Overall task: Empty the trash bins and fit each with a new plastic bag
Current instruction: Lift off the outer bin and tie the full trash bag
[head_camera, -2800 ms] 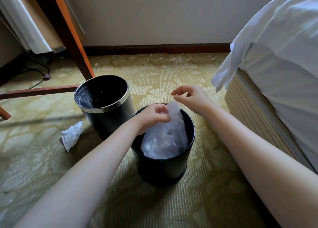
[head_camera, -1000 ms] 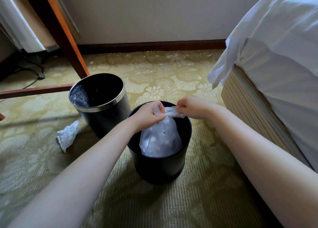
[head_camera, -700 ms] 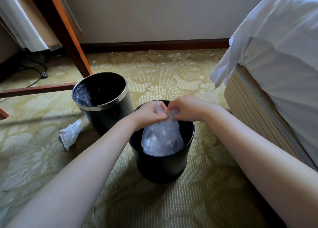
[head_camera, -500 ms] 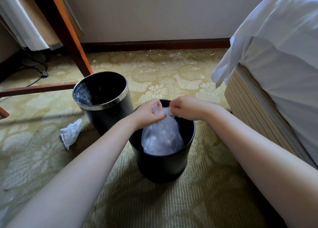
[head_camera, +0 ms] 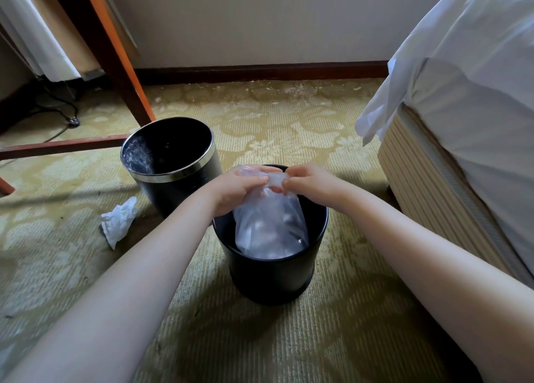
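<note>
A plain black bin [head_camera: 271, 278] stands on the carpet in front of me. A clear plastic bag [head_camera: 268, 226] sits inside it, its top bunched above the rim. My left hand [head_camera: 234, 189] and my right hand [head_camera: 309, 183] both pinch that bunched top, close together over the bin's far rim. A second black bin [head_camera: 170, 163] with a chrome rim stands behind and to the left, with no bag in it.
A crumpled white plastic bag [head_camera: 117, 223] lies on the carpet left of the bins. A wooden desk leg [head_camera: 115, 53] and crossbar rise behind the chrome-rimmed bin. A bed [head_camera: 462, 122] with white sheets fills the right side. A cable [head_camera: 66, 114] lies by the wall.
My right hand came down onto the bag's top and joined the left one. Since then both hands have kept working the bunched top, staying over the bin.
</note>
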`<state>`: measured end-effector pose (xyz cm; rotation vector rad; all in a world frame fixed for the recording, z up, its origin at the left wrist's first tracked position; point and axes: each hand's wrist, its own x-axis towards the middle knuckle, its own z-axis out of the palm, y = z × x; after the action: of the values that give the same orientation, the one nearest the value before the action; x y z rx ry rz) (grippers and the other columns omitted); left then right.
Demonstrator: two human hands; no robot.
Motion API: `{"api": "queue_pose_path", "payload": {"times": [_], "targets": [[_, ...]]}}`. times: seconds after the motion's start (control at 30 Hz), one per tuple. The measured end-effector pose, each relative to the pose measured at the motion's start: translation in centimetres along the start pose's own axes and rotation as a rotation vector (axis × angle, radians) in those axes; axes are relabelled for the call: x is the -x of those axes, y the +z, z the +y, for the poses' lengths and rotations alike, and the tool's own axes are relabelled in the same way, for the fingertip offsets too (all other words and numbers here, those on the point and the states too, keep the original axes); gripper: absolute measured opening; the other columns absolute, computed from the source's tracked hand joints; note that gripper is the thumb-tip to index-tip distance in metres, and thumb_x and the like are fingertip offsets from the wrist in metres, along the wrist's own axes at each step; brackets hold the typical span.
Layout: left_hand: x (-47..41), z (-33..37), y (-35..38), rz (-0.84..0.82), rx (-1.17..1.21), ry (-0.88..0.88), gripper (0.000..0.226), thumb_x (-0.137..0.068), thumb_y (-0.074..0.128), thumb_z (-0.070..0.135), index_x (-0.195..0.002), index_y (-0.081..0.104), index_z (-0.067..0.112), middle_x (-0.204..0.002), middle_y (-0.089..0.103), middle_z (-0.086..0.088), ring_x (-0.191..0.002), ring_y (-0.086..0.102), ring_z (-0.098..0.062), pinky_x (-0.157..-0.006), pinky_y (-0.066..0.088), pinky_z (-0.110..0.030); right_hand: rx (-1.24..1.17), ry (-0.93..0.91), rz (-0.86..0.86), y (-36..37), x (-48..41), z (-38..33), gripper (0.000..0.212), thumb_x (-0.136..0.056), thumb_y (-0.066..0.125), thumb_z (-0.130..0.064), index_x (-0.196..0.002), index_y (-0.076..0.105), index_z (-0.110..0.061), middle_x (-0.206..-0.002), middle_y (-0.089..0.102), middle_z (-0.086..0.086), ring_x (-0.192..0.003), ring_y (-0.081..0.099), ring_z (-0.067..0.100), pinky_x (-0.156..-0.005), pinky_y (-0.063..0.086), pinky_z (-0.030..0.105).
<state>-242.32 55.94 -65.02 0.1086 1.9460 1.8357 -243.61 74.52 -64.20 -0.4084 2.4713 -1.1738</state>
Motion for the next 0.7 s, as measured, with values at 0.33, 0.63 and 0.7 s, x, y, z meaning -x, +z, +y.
{"api": "queue_pose_path", "payload": {"times": [0.33, 0.63, 0.7], "targets": [[-0.3, 0.4, 0.9, 0.141, 0.007, -0.001, 0.017, -0.084, 0.060, -0.007, -0.093, 0.069, 0.005, -0.100, 0.069, -0.011, -0.084, 0.066, -0.006, -0.075, 0.052, -0.013, 0.693, -0.272, 0.257, 3.1, -0.2, 3.0, 0.037, -0.097, 0.047, -0.032, -0.071, 0.065, -0.013, -0.084, 0.061, 0.002, -0.084, 0.053, 0.025, -0.066, 0.044, 0.035], [-0.2, 0.6, 0.8, 0.198, -0.511, 0.121, 0.017, -0.077, 0.073, 0.001, -0.074, 0.065, 0.016, -0.087, 0.064, 0.002, -0.086, 0.061, -0.011, -0.076, 0.048, -0.014, -0.043, -0.055, 0.177, 0.5, -0.3, 2.9, 0.047, -0.081, 0.065, -0.006, -0.123, 0.060, -0.025, -0.121, 0.062, -0.007, -0.109, 0.056, 0.009, -0.088, 0.045, 0.024], [-0.2, 0.8, 1.1, 0.170, -0.566, 0.124, 0.018, -0.076, 0.075, 0.004, -0.075, 0.064, 0.018, -0.090, 0.062, 0.002, -0.089, 0.059, -0.012, -0.079, 0.048, -0.019, -0.014, -0.064, 0.036, 0.9, -0.2, 2.8, 0.058, -0.081, 0.064, -0.005, -0.134, 0.054, -0.027, -0.133, 0.056, -0.008, -0.120, 0.048, 0.007, -0.097, 0.040, 0.027]]}}
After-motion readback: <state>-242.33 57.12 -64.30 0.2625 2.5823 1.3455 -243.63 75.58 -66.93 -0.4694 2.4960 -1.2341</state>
